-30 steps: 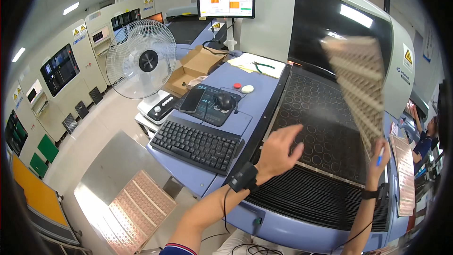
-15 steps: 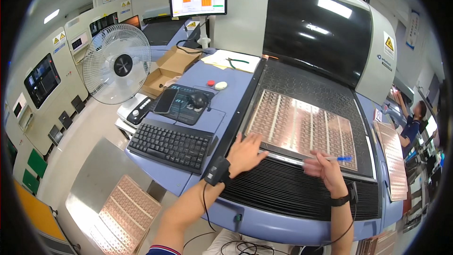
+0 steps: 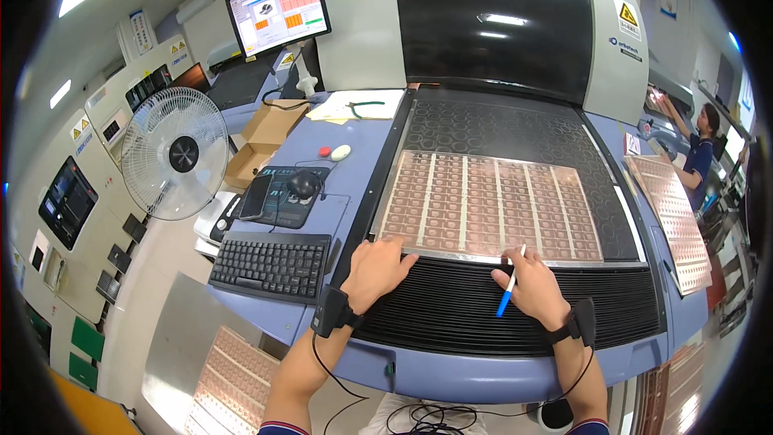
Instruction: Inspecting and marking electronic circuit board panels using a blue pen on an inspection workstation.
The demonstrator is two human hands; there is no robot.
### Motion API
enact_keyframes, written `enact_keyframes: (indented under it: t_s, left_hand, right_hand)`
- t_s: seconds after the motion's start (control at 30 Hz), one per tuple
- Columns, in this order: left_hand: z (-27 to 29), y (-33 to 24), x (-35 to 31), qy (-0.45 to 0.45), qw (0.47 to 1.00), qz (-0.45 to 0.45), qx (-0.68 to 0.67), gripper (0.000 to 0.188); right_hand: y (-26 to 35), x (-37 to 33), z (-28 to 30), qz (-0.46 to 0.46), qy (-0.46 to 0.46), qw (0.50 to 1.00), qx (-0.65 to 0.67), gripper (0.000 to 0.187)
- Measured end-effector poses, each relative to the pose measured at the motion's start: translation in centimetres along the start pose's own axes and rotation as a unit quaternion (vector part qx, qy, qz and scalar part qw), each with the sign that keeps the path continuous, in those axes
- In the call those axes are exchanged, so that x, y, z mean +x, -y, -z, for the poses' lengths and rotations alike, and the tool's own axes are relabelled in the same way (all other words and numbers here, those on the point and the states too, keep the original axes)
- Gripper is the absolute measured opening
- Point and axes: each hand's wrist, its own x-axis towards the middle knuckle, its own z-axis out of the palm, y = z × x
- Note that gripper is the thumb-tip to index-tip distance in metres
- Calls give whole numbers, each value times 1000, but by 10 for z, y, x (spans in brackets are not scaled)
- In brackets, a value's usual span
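Copper-coloured rectangular panel (image 3: 483, 201), covered in rows of small patterns, lies flat on the black, circle-patterned machine bed (image 3: 483, 122). At its near left corner is the left hand (image 3: 375, 271), thumb spread apart from the fingers. By the panel's near edge, the right hand (image 3: 535, 288) has its fingers closed on a slim white pen with a blue end (image 3: 505, 303). A black keyboard (image 3: 270, 264) sits on the blue table (image 3: 342, 208).

A head-worn fisheye looks forward and down at the nearby panel (image 3: 489, 205).
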Motion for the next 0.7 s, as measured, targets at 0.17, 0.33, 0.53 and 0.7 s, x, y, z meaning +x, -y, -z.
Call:
enact_keyframes:
  t_s: [0.17, 0.33, 0.53, 0.7]
  left_hand:
    - [16, 2, -31, -58, 998, -12, 35, 49]
    - [69, 47, -107, -226, 963, 123, 75, 54]
    - [60, 132, -165, -179, 917, 302, 188, 45]
    - [61, 91, -139, -272, 943, 175, 82, 28]
  right_hand:
    - [-6, -3, -8, -6, -11, 1000, -5, 44]
    - [-10, -7, -9, 11, -29, 1000, 1, 45]
    - [-20, -10, -13, 58, -45, 996, -40, 45]
    - [-26, -12, -18, 75, -80, 993, -43, 44]
